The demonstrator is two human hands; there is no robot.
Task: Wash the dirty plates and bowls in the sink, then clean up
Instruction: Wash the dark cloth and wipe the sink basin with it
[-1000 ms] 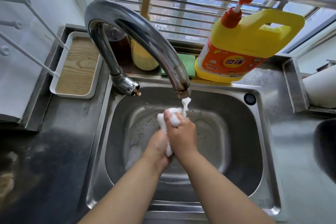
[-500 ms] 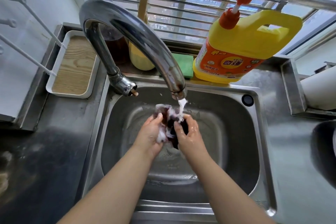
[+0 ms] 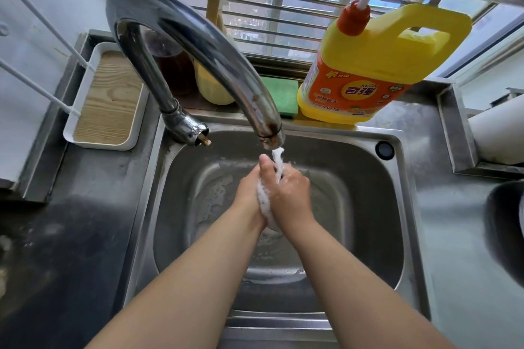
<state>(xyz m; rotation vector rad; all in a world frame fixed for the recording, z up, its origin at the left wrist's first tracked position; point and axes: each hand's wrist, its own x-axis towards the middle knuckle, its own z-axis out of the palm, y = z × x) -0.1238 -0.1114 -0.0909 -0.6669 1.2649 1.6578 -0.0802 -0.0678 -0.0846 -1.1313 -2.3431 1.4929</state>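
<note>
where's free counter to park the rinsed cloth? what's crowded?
Bare steel counter left of the sink, below the white tray. Another bare strip right of the sink, between its rim and the dark pan. Crowded: the back ledge, packed with detergent jug, green sponge and bottles behind the faucet. Both hands squeeze the cloth mid-basin.

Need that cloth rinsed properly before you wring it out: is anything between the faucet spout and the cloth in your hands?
Nothing visible. The water stream falls straight from the faucet spout onto the soapy cloth, pressed between the left hand and the right hand over the sink.
</note>
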